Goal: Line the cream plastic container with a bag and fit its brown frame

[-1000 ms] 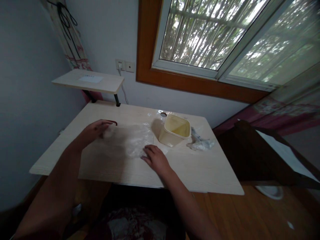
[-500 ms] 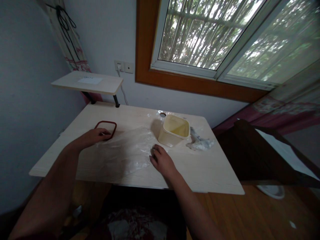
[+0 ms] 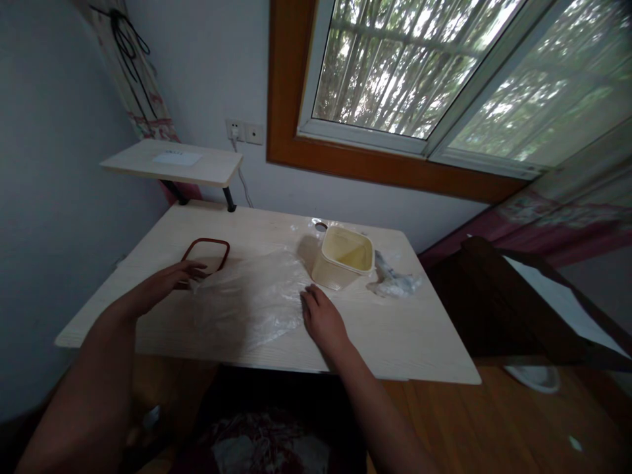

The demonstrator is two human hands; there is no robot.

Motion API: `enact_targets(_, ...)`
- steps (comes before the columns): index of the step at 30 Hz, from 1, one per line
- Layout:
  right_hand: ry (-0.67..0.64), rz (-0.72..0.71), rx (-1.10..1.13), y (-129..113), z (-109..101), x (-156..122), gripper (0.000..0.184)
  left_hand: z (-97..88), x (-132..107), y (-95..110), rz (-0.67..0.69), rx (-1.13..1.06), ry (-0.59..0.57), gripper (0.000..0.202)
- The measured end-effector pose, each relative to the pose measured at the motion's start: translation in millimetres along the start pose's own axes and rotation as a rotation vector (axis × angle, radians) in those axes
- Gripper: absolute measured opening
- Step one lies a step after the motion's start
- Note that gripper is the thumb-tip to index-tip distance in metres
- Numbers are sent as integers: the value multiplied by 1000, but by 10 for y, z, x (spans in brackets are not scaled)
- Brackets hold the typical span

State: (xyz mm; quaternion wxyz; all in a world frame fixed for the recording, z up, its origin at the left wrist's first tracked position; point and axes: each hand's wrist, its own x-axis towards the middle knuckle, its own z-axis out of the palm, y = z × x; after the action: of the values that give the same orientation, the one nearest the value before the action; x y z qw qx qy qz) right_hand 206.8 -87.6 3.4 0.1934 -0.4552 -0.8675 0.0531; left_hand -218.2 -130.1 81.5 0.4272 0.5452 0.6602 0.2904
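Observation:
A clear plastic bag [image 3: 251, 299] lies spread and wrinkled on the light wooden desk. My left hand [image 3: 170, 280] is at its left edge, fingers stretched out and apart, the fingertips close to or touching the film. Just beyond those fingers is a dark red rounded frame, like a lid rim [image 3: 228, 253]; the hand covers part of its near side. On the bag's right edge, my right hand [image 3: 323, 319] has its fingers bent together, pinching the film. Close beyond that hand stands a pale yellow square plastic tub [image 3: 333, 271], upright with its top uncovered.
A crumpled plastic bag [image 3: 395, 283] lies right of the tub. At the back left a raised shelf [image 3: 133, 158] on black legs carries a sheet of paper [image 3: 178, 158]. The desk [image 3: 409, 342] ends close to my body. Dark furniture [image 3: 518, 309] stands to the right.
My left hand has shifted left and toward me, off the red frame, and its fingers have straightened. My right hand has moved slightly right, its fingers closing at the bag's edge.

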Motion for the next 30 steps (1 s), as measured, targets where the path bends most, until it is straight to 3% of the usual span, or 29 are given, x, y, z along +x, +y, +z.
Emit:
enact_targets(4,-8,14,-4,-18,-2,8,43,-56,-119,-194,47,39,9,55)
enact_targets(8,-12,21,15,-20,-12,6,45,60,-122,-220,80,234,28,59)
enact_targets(13,-13,23,16,-20,-23,0,44,146,46,-196,21,403,218,43)
enact_targets(17,-22,19,2,-21,-31,-6,46,56,167,-130,23,457,419,30)
enact_targets(21,-16,25,-8,-33,-28,-5,46,-17,239,-83,-5,390,541,32)
enact_targets(27,-2,-2,34,-57,-78,13,41,-51,321,-142,-26,366,550,35)
enact_targets(30,31,1,94,-109,-121,71,38,-59,376,-174,-9,334,484,37)
